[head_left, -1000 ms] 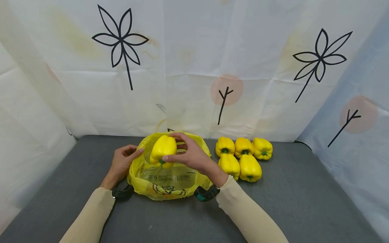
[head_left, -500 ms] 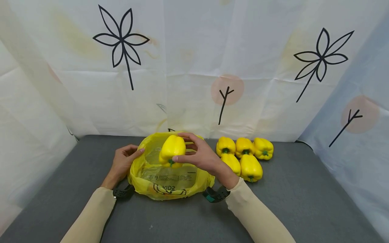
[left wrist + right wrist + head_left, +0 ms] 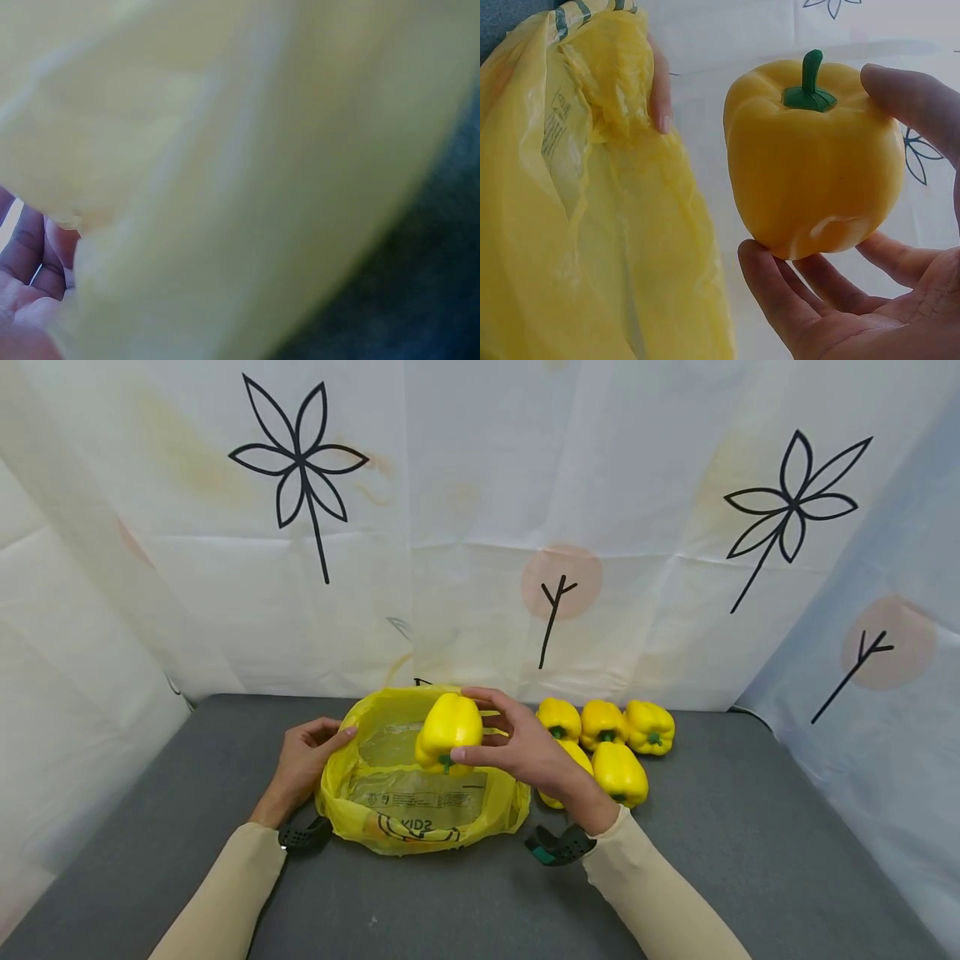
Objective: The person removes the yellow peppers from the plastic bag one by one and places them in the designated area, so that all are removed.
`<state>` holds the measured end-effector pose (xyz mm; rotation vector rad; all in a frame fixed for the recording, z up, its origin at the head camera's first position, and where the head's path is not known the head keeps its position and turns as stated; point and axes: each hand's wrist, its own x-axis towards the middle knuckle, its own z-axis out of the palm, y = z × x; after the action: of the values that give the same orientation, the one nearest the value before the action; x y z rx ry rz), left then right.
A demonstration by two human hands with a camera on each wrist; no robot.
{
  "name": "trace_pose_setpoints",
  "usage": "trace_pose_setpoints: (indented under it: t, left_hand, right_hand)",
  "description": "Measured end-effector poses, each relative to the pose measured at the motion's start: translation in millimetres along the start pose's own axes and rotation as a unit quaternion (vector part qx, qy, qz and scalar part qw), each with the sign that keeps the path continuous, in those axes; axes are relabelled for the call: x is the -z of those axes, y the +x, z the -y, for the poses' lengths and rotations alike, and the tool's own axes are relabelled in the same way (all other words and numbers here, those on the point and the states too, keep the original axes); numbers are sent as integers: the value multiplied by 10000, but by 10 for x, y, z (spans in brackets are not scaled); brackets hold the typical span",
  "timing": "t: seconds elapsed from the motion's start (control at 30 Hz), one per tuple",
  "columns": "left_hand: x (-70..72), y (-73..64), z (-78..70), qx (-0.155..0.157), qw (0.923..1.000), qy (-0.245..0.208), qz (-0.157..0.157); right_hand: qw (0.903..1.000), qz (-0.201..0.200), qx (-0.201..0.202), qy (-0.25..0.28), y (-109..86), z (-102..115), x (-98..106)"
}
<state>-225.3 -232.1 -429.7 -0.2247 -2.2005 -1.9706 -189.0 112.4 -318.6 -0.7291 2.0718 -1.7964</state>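
In the head view a yellow bell pepper with a green stem is held up over the right part of an open yellow plastic bag. My right hand grips it between thumb and fingertips; the right wrist view shows this bell pepper apart from the bag. At the bag's left rim, my left hand pinches the plastic with its thumb on the inner side. Blurred yellow plastic fills most of the left wrist view, hiding much of that hand's fingers.
Several more yellow bell peppers stand grouped in two rows right of the bag, one partly hidden by my right wrist. The dark grey table meets a white printed curtain at its back edge.
My right hand has moved to the right with the bell pepper, from the bag's middle toward its right side. The left hand has stayed at the bag's left rim.
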Motion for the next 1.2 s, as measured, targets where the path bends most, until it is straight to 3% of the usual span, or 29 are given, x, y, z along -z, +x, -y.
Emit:
trace_pose_setpoints:
  t: [0.57, 1.2]
  left_hand:
    - [-7, -12, -6, 25, 9999, 111, -7]
    - [0, -16, 2, -41, 10000, -19, 49]
  right_hand:
    - [9998, -166, 148, -19, -248, 47, 211]
    - [9974, -529, 156, -471, -542, 42, 489]
